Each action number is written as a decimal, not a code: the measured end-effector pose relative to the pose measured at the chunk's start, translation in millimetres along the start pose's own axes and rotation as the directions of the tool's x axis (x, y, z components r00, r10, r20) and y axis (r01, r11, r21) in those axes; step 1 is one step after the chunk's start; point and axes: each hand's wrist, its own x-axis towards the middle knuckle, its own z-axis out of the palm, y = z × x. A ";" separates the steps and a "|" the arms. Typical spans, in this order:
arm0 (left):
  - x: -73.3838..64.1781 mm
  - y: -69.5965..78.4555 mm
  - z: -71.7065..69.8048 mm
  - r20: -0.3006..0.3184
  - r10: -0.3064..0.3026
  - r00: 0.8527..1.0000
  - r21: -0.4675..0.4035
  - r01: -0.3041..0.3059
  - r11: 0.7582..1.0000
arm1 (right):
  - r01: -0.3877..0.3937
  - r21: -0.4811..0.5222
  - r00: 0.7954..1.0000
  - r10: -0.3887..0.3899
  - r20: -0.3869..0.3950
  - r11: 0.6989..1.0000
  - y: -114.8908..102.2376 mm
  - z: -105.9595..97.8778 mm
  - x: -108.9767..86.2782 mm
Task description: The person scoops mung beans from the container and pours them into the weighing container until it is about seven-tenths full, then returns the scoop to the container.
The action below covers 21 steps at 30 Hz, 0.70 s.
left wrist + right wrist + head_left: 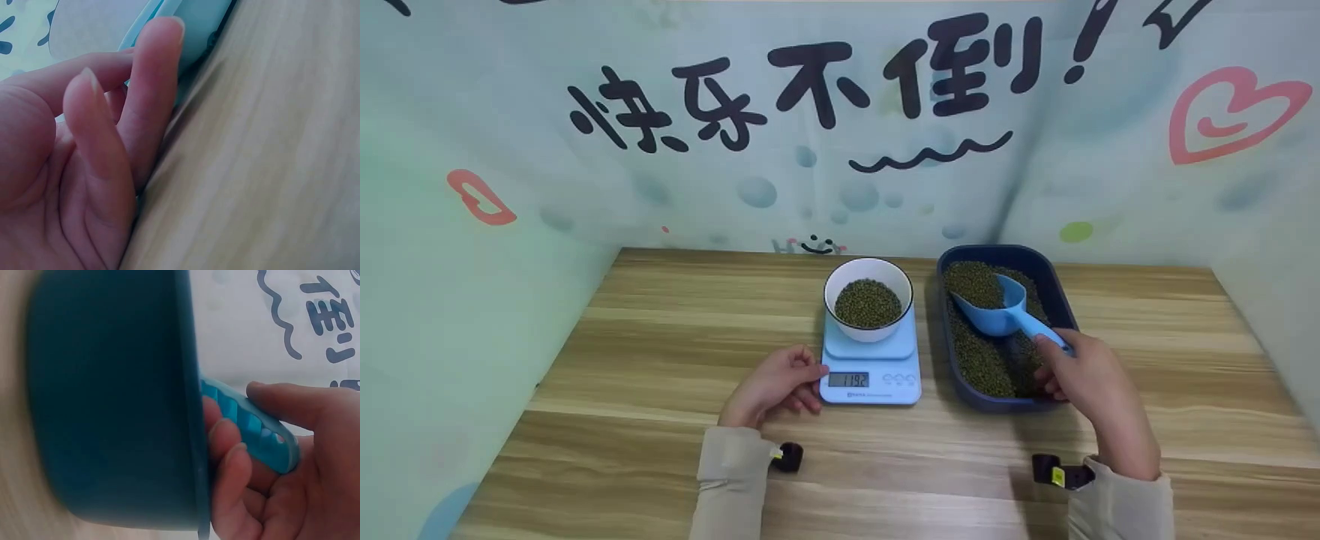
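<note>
Scale [872, 352]: fine print [870, 395] illegible. Right wrist view: scoop [247, 422] front hidden by tub [112, 410]. Head view: sleeves [731, 484] cut at bottom edge.

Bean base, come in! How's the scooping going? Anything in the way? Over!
Right grip holding blue scoop, heaped with green beans, at tub. Left grip at scale edge. White bowl on scale, beans inside. Tub's rim between scoop and bowl.

Right grip [304, 478] around blue handle [250, 423], dark tub [112, 399]
</note>
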 end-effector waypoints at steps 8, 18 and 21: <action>0.3 -0.9 -0.2 0.010 0.004 1.000 -0.012 -0.004 1.000 | 0.040 -0.242 0.997 -0.054 -0.052 0.970 -0.5 5.2 4.1; 1.5 -1.1 -0.9 -0.002 -0.009 1.000 0.020 0.009 1.000 | 0.048 -0.360 0.992 -0.087 -0.093 0.932 -0.1 28.4 15.0; 1.5 -0.7 -1.0 -0.004 -0.008 1.000 0.028 0.008 1.000 | 0.033 -0.380 0.988 -0.087 -0.125 0.924 0.5 31.9 16.5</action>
